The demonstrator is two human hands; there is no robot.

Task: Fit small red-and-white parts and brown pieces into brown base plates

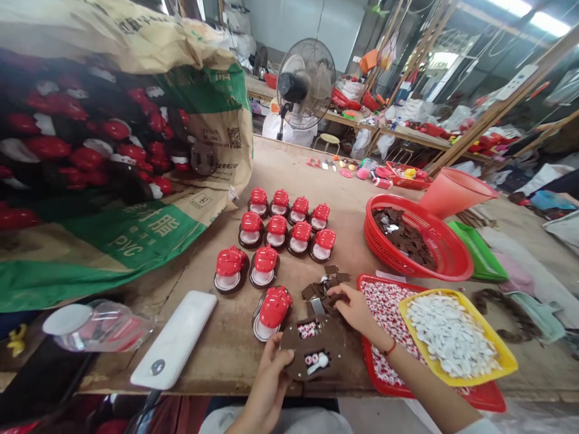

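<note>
A large printed PVC sack bulges with red-and-white mushroom-shaped pieces at the left end of the counter. Toward the right edge sit a red plastic basket of brown chips and a yellow tray of white pieces. Rows of red-capped mushroom figures stand mid-counter. Near the front edge, the hands are apart: the left hand grips a brown cutout plate, while the right hand, fingers spread, rests at its far edge, beside loose brown chips.
</note>
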